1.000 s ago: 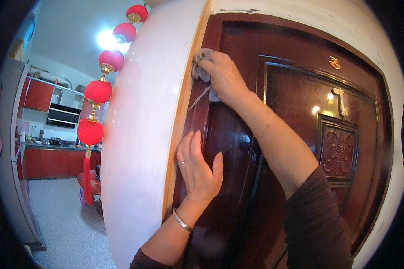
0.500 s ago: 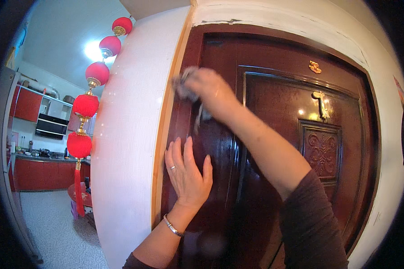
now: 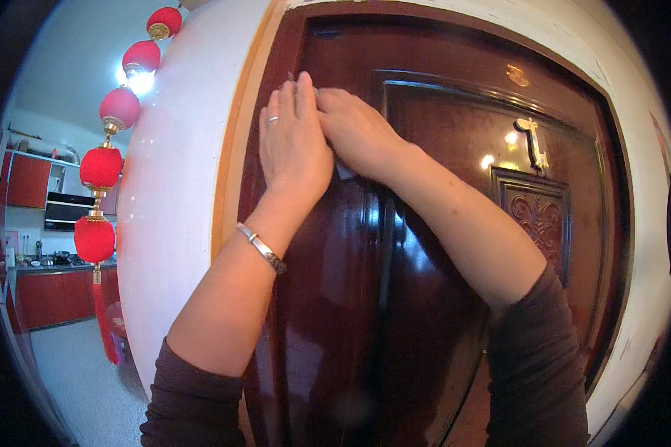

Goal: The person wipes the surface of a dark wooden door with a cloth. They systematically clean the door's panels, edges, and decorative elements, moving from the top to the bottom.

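Both my hands are raised to the upper left of a glossy dark red door [image 3: 335,298], at its frame. My right hand [image 3: 361,134] is closed on a grey cloth [image 3: 344,172], which is mostly hidden; a scrap of it shows below the palm. My left hand [image 3: 294,141], with a ring and a silver bracelet [image 3: 261,248], lies flat with its fingers stretched upward, right beside my right hand. Its fingertips reach the top of the cloth, and whether they press on it I cannot tell.
A light wooden trim strip [image 3: 231,149] and a white wall [image 3: 168,186] border the door frame on the left. A string of red lanterns [image 3: 101,167] hangs there. Beyond is a kitchen with red cabinets [image 3: 56,298]. A gold ornament [image 3: 531,144] is fixed to the door.
My left hand has moved up from lower on the door frame to beside my right hand. The right hand still has the cloth. The view has shifted a little, so the door fills more of it.
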Demonstrator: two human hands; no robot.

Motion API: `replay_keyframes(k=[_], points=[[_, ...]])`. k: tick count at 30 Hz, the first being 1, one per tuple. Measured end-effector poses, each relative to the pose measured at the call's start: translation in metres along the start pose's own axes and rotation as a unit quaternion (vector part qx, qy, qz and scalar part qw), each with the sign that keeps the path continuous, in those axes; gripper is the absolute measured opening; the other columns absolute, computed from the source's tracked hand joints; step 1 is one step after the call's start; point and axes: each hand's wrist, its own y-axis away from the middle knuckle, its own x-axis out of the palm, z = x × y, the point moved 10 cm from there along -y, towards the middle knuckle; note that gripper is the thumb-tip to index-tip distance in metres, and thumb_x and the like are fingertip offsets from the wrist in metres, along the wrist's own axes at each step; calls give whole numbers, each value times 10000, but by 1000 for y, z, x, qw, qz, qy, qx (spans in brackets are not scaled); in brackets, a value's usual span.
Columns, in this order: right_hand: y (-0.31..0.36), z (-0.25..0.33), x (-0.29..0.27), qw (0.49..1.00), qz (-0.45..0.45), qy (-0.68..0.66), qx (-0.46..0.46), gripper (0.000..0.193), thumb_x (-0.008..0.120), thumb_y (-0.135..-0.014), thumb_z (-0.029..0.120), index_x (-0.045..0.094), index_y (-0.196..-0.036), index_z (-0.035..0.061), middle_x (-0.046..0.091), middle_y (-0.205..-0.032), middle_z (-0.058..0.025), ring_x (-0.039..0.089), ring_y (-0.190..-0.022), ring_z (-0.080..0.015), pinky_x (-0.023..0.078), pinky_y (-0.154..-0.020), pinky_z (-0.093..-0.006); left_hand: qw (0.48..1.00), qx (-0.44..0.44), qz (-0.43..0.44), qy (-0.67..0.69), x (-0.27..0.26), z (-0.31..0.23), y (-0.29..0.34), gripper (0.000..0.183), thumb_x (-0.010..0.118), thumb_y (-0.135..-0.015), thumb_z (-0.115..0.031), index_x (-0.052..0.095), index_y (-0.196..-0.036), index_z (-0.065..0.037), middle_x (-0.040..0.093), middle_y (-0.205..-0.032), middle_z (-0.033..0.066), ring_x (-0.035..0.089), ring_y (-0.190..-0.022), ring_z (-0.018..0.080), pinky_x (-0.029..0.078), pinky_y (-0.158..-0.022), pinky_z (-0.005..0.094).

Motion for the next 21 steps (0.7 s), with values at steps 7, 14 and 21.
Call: replay_keyframes(k=[7,14,21], points=[[-37,-83,-16,984,-50,160,60,292,555,-862,131,691,-1120,135,634,-1173,-137,591,-1126,-329,477,-972,-422,990,33,-6,-140,8,-5,2,665,562,-844,-38,341,-1471,-28,401,-1496,177,339,-1408,348,265,-1130,562],[-2,-205,-76,872,-97,256,405,344,555,-914,112,622,-1250,138,625,-1207,-177,619,-1117,-355,519,-943,-465,979,34,121,-162,26,-5,1,515,468,-919,-123,446,-1426,-34,430,-1497,135,258,-1463,318,159,-1161,592],[-86,-108,12,969,-88,193,129,296,487,-955,152,676,-1182,128,653,-1178,-131,615,-1133,-331,512,-956,-452,978,48,90,-183,24,-3,-11,391,521,-904,-98,575,-1291,-71,579,-1329,72,413,-1370,292,273,-1094,564]])
